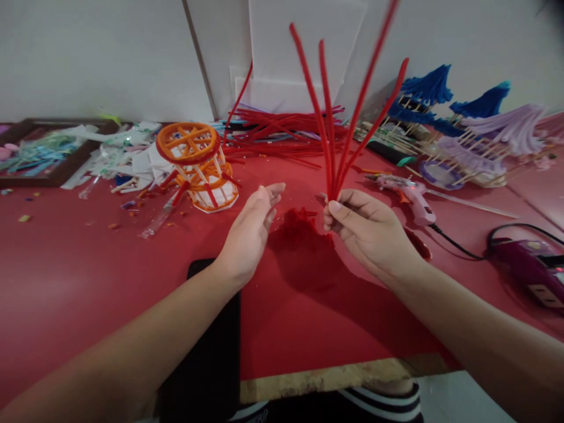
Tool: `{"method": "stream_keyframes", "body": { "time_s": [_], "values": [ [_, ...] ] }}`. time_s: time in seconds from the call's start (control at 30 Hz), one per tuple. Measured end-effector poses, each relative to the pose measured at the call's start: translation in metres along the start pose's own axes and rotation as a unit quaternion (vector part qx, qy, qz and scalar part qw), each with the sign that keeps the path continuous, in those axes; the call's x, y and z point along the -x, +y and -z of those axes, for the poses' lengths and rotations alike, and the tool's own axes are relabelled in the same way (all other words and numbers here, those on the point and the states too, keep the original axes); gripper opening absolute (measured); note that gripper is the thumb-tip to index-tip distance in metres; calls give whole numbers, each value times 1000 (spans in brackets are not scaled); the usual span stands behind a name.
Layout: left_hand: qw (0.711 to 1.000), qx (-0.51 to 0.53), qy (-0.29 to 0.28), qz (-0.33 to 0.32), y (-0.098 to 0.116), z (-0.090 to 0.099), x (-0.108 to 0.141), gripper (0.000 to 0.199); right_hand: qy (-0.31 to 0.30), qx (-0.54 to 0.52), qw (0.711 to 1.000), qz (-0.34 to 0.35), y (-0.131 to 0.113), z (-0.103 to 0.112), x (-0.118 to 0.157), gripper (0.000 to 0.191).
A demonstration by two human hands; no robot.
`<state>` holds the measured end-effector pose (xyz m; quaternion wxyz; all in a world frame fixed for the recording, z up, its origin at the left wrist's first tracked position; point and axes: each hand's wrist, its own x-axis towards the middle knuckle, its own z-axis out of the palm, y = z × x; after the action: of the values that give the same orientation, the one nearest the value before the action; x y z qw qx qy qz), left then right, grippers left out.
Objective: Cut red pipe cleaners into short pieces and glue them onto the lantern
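Note:
Pinched by their lower ends in my right hand (363, 226) are several red pipe cleaners (328, 123), fanned upward above the table. My left hand (253, 232) hovers to the left of them, fingers extended and apart, with nothing in it. Between and below the hands, short red cut pieces (302, 216) lie on the red tabletop. Just behind my left hand stands an orange and red pipe-cleaner frame (189, 144) with pale sticks and a white base. A small metal tip shows beside my right fingertips; the rest of it is hidden.
A pile of red pipe cleaners (282, 129) lies at the back. To the right are a pink glue gun (412, 197), its cord, a purple power strip (529, 267) and blue and lilac roofed models (489, 138). A black phone-like slab (211, 352) lies under my left forearm.

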<state>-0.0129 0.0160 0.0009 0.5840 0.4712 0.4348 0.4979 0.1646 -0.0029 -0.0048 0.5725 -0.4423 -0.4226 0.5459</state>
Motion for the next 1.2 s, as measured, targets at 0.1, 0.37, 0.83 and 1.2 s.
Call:
{"method": "stream_keyframes", "body": {
  "time_s": [0.1,0.37,0.83,1.2],
  "values": [
    [983,-181,-4,8,7,10,1,18,-9,-19,1000,-16,1,-1,2,25],
    [928,-339,-152,-37,4,-2,40,39,-32,-31,999,-27,3,-2,1,27],
    [623,-727,-272,-94,3,13,20,81,-46,-147,988,-36,8,-10,-1,28],
    [625,-710,-313,-85,6,17,-10,89,-36,-207,976,-53,32,-20,-23,31]
  ]
}}
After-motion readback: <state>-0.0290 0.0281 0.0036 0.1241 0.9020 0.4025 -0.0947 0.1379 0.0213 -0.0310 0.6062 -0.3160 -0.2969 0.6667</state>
